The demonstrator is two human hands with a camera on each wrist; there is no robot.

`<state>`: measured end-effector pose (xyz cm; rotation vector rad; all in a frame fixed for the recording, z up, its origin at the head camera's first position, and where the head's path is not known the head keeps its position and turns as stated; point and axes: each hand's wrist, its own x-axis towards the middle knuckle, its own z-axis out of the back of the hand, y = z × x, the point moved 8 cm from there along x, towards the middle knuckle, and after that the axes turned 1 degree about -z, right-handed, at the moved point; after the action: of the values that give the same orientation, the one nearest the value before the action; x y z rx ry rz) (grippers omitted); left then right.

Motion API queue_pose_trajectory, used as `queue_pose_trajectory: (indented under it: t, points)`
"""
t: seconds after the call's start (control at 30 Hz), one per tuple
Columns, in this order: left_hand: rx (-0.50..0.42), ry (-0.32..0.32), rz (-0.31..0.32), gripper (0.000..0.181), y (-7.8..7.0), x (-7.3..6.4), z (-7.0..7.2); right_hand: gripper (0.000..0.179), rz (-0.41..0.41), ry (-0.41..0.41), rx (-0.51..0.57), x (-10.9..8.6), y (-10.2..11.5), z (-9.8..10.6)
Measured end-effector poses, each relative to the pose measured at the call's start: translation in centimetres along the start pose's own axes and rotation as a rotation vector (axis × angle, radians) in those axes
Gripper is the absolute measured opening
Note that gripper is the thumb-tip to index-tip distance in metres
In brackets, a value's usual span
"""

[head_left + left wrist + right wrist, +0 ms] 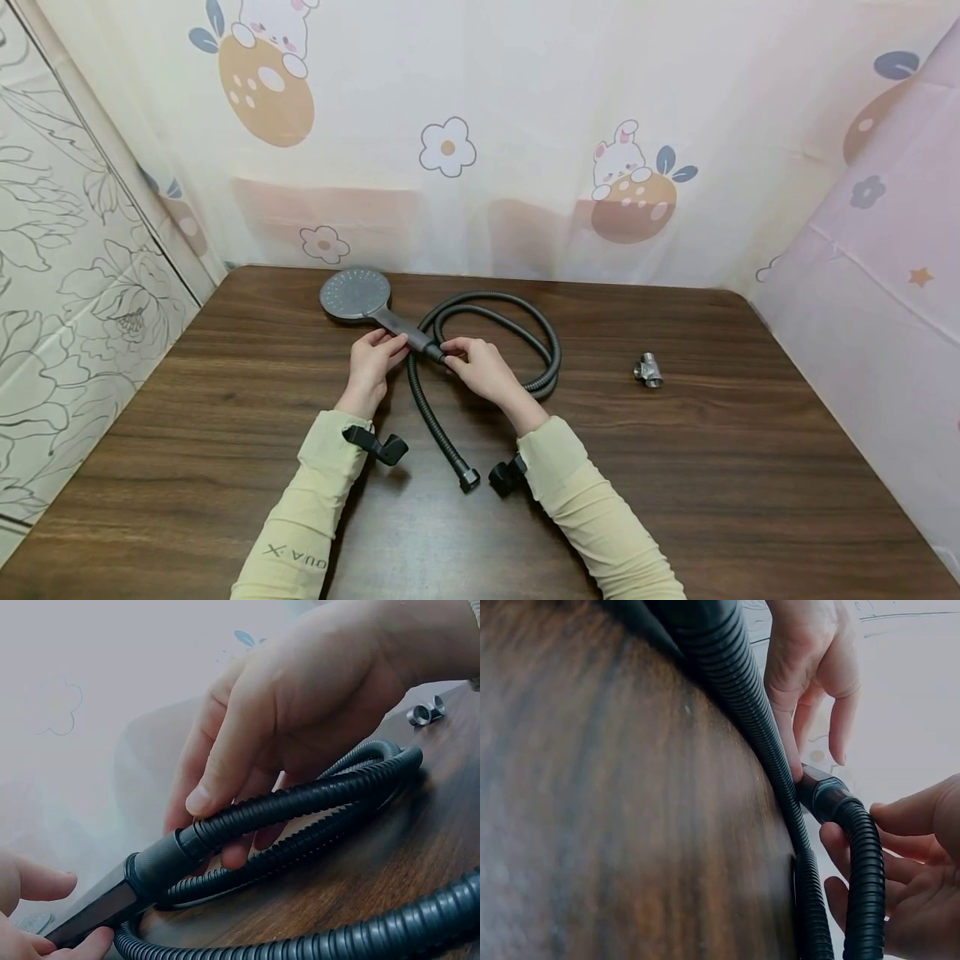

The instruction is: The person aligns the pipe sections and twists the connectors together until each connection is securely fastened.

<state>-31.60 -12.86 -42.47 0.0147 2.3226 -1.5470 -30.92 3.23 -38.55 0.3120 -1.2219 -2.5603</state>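
A dark grey hand shower (356, 294) lies toward the back left of the table, its handle pointing right and toward me. My left hand (369, 367) holds that handle (94, 907) loosely; its fingertips touch one side, and the thumb stands slightly off it in the left wrist view. My right hand (483, 371) pinches the end of the ribbed black shower hose (292, 799) between thumb and fingers, right at the handle's collar (166, 859). Hose and handle meet in line there. The hose's other end, with a metal nut (468, 479), rests on the table between my forearms.
The hose is coiled in loops (551, 333) behind and to the right of my right hand. A small chrome tee fitting (648, 371) sits farther right on the brown wooden table (720, 467). Patterned curtains (525, 100) stand behind the table and along both sides.
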Motion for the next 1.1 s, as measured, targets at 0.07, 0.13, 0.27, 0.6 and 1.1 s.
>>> queue_pose_trajectory:
  t: [0.07, 0.13, 0.27, 0.6, 1.1]
  points:
    - [0.010, 0.002, 0.005, 0.062, -0.1, -0.1, 0.0, 0.025, 0.001, -0.002, -0.014, 0.0, 0.0, 0.1]
    - [0.013, -0.001, 0.008, 0.062, -0.1, -0.1, 0.1, 0.025, 0.002, -0.002, -0.023, 0.1, -0.1, 0.1]
    - [0.014, 0.008, 0.013, 0.062, -0.1, -0.1, 0.0, 0.025, 0.003, -0.002, -0.027, 0.1, -0.1, 0.1]
    - [0.044, 0.027, 0.030, 0.064, -0.2, -0.2, -0.1, 0.025, 0.002, -0.008, -0.070, -0.1, -0.5, 0.4]
    - [0.335, 0.054, -0.027, 0.067, -1.5, -1.3, 0.4, 0.027, 0.016, -0.043, -0.052, -1.5, -1.8, 3.0]
